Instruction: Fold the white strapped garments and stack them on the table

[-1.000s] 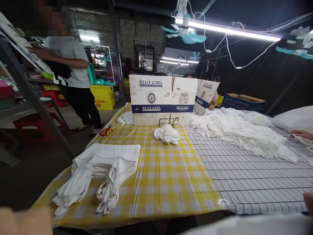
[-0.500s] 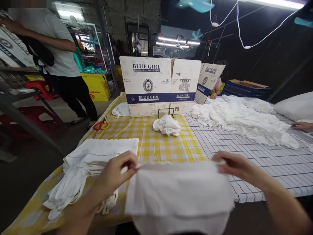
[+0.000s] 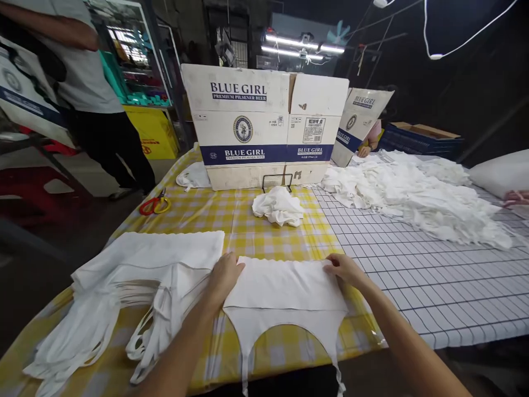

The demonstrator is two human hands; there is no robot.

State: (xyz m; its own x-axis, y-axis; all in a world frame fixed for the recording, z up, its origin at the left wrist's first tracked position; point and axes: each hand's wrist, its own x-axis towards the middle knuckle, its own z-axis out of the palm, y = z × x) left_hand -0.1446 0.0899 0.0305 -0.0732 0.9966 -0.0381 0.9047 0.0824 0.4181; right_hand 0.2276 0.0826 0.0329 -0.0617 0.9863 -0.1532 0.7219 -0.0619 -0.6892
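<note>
Garment (image 3: 285,286) lies spread, left hand (image 3: 224,277) and right hand (image 3: 347,270) each pinching 1 corner; even tension should keep it straight.

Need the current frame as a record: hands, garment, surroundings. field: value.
left hand: holding white garment, top left corner
right hand: holding its top right corner
garment state: spread out, straps toward the person
left of garment: stack of white garments
beyond stack: red-and-yellow scissors
beyond garment: crumpled white cloth, then BLUE GIRL carton
far right: loose white fabric pile on grid-patterned cover
</note>
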